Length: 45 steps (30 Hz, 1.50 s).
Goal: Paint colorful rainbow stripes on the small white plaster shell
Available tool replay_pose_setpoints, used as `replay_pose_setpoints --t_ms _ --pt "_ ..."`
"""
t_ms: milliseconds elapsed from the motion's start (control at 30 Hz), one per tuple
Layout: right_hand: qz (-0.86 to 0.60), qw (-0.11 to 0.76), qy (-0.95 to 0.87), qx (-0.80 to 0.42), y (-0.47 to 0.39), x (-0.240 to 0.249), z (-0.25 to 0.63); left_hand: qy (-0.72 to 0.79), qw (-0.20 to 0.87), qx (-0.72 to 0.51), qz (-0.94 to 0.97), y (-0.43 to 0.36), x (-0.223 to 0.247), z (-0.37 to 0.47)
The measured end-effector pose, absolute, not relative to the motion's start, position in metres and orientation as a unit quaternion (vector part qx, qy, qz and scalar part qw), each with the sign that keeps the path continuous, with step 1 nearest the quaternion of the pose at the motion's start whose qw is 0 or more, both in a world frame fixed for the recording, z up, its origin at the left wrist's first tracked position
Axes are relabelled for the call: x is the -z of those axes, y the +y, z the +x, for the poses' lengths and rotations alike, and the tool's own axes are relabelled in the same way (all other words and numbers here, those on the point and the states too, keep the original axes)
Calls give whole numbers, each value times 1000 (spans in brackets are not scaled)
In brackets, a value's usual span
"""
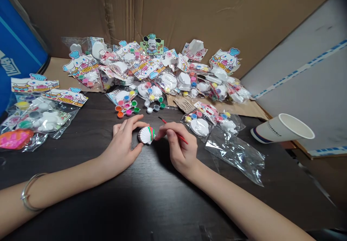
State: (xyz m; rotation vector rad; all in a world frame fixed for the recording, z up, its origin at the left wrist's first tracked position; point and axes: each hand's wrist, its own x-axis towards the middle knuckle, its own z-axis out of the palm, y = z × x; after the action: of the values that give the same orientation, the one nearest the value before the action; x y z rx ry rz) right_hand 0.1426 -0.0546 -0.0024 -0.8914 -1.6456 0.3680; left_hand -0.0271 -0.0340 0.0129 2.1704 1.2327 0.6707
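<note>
A small white shell with green and red stripes on its right side stands over the dark table. My left hand holds it from the left, fingers curved above and thumb below. In my right hand is a thin red paintbrush, its dark tip pointing up and left, away from the shell. The fingertips of that hand are close to the shell's right edge. Just behind the shell sit open paint pots in orange, pink and green, and another strip with white, grey and green pots.
Many bagged craft kits are piled at the back on cardboard. More bags and a painted orange-pink piece lie at the left. A clear wrapper and a tilted paper cup are at the right.
</note>
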Motion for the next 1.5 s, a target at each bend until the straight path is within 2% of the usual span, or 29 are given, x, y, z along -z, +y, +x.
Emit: replay_pose_setpoints --t_ms 167,333,667,867,1200,1500 --pt "-419 651 -583 -247 -51 -1 142 465 274 -242 807 -33 -13 -27" --pt "-456 678 -465 -342 -44 -10 142 468 284 -238 803 -33 -11 -27" --pt "-465 711 -373 -373 -35 -14 152 475 292 -297 775 -34 -14 -29" --pt "-465 707 -360 -392 -33 -14 154 494 325 -358 722 -33 -14 -30" --pt "-488 644 -276 -520 -29 -18 156 514 355 -355 696 -31 -14 -28" --pt "-460 629 -172 -603 -31 -28 153 516 360 -353 693 -30 -14 -28"
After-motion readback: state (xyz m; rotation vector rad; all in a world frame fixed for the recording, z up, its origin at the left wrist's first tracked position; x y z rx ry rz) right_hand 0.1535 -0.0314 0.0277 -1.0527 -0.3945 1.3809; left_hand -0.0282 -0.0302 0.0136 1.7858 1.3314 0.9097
